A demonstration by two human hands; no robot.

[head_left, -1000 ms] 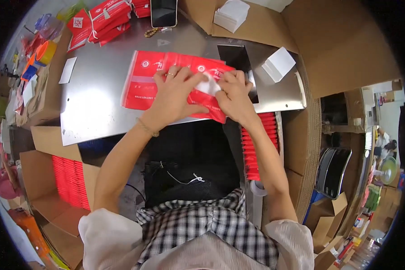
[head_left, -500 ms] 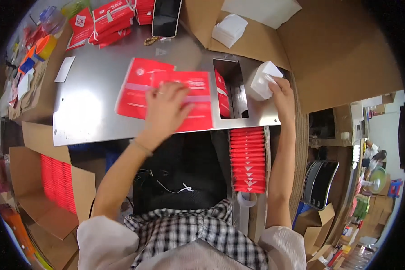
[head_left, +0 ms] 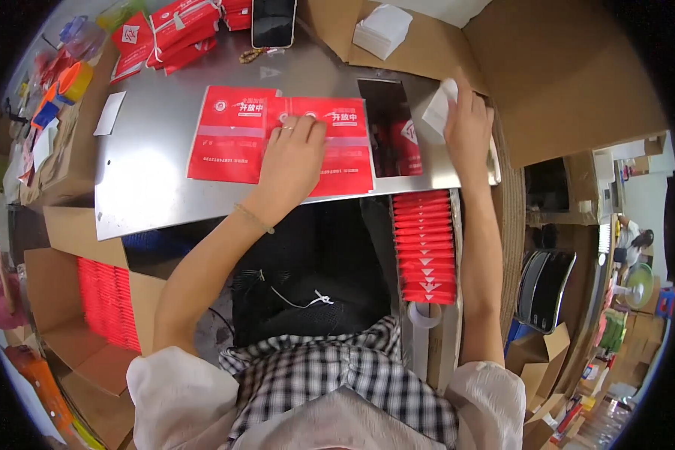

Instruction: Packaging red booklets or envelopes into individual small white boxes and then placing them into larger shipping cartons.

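Observation:
Two flat red printed packets, one on the left (head_left: 225, 142) and one on the right (head_left: 345, 154), lie side by side and slightly overlapping on the metal table. My left hand (head_left: 296, 154) bears down on the right packet with bent fingers held together. Beyond the table's rectangular opening (head_left: 379, 105) sits a stack of white paper slips (head_left: 434, 114). At this stack my right hand (head_left: 469, 127) pinches a white slip, whose edge curls up at the fingertips. Inside the opening leans another red packet (head_left: 406, 146).
Below the opening, a narrow box holds a row of red packets (head_left: 425, 247). An open carton (head_left: 60, 300) at left holds more. Tied red bundles (head_left: 184, 34), a phone (head_left: 273, 22) and a carton (head_left: 570, 75) with white slips (head_left: 382, 31) line the far side.
The right packet has slid right under my left hand. My right fingers have moved up over the white stack and curl a slip's edge. The packet in the opening has shifted to its right side.

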